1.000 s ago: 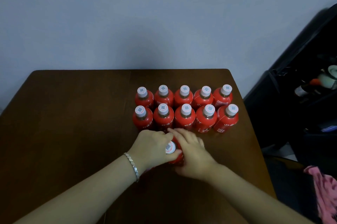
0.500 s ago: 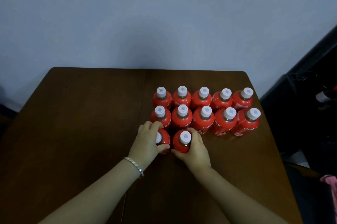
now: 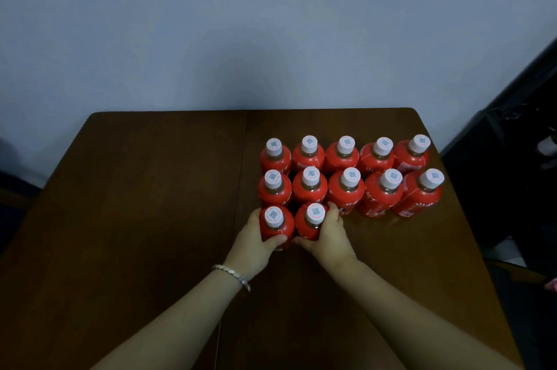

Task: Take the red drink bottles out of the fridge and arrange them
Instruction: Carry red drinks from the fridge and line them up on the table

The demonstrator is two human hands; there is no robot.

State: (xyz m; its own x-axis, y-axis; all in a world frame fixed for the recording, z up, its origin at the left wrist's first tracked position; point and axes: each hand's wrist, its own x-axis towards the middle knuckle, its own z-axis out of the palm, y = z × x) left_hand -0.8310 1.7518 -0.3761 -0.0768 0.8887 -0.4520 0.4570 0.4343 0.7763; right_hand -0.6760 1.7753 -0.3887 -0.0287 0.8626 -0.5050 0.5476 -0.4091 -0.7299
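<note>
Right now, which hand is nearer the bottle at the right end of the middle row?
Right. The right hand holds a front-row bottle, closer to that end bottle; the left hand grips the bottle beyond it.

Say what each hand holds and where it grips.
Left hand: the front-left red bottle, gripped round its body. Right hand: the red bottle beside it, also round the body. Both stand on the table.

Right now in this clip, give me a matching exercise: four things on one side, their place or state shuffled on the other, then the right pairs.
Things:
1. left hand
2. right hand
3. bracelet
4. back row of bottles

Place or state:
A. five standing side by side, nearest the wall
B. around the left wrist
C. wrapped on the front-left bottle
D. wrapped on the front bottle beside it

Pairs: 1-C, 2-D, 3-B, 4-A
</note>
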